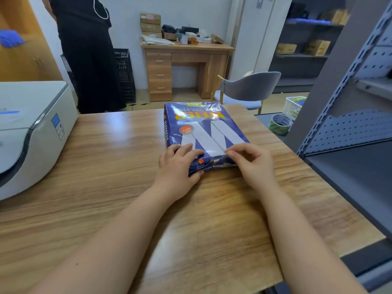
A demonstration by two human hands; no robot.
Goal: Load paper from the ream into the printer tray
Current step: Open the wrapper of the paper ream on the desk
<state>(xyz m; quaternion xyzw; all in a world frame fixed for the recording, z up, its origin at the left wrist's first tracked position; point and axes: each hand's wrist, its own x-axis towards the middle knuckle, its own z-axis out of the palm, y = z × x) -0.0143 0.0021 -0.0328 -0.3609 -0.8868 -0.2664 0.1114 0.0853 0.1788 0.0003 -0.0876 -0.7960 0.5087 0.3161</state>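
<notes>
A wrapped ream of paper (203, 128), blue with a large white W, lies flat on the wooden table (106, 158). My left hand (178, 166) rests on the ream's near left corner, fingers on top and thumb against the near end. My right hand (250, 162) pinches the wrapper at the near right edge, fingers curled. The white printer (31, 128) stands at the table's left edge; its paper tray is not visible.
A grey metal shelf unit (350, 115) stands close on the right. Beyond the table are a grey chair (246, 90), a wooden desk (186, 68) with boxes, a black crate, and a person in black standing at back left. Tape rolls (280, 124) and a white basket lie at right.
</notes>
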